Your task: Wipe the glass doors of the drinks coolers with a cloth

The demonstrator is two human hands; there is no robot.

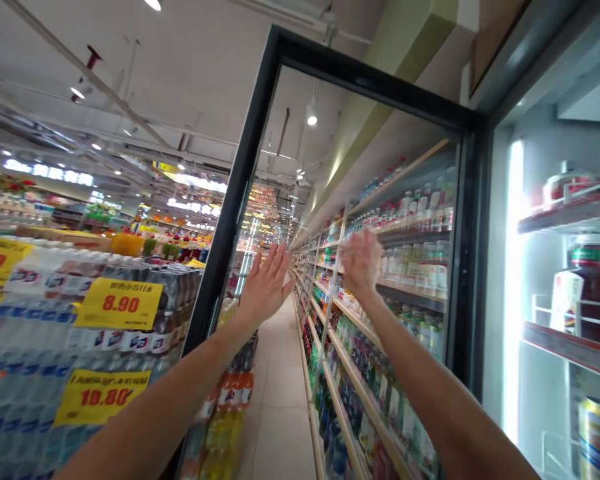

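Glass door (367, 83): black-framed, standing open beside the lit cooler (535, 147)
Left hand (266, 285): before the door, fingers straight; contact unclear
Right hand (361, 263): raised alongside, too blurred to tell its fingers
Floor (280, 393): pale tiles
Display: stacked bottles (25, 347), yellow price sign (119, 304)
Ceiling (180, 60): pale, with pipes (125, 107) and spotlights (79, 91)

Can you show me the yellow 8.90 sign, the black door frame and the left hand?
Yellow 8.90 sign (120, 305): head view, on its red numbers.
Black door frame (370, 81): head view, on its top bar.
Left hand (265, 288): head view, on the back of the hand.
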